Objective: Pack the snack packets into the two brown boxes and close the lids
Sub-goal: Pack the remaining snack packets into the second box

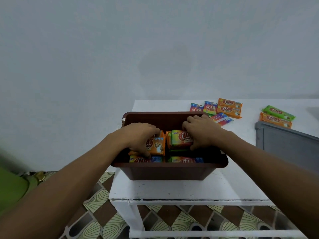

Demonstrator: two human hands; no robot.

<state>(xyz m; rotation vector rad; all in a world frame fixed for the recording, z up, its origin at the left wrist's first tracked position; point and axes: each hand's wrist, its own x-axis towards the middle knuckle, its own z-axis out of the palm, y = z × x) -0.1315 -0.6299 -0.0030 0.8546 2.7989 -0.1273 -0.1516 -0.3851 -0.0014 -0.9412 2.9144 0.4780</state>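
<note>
A brown box [169,171] stands open on the white table [189,188], with several snack packets inside. Both hands reach into it. My left hand [138,135] grips an orange packet [158,146] on the left side of the box. My right hand [201,131] holds a green and orange packet [182,138] lying on a stack at the right. Two more packets [183,159] stand along the box's near wall. Loose packets lie on the table behind the box [228,107] and further right [277,116]. No lid shows.
A grey flat object [290,144] lies at the table's right edge, partly under the far-right packets. The pale wall stands close behind the table. Patterned floor tiles [96,204] show at the left and below. Something green [10,187] sits at the far left.
</note>
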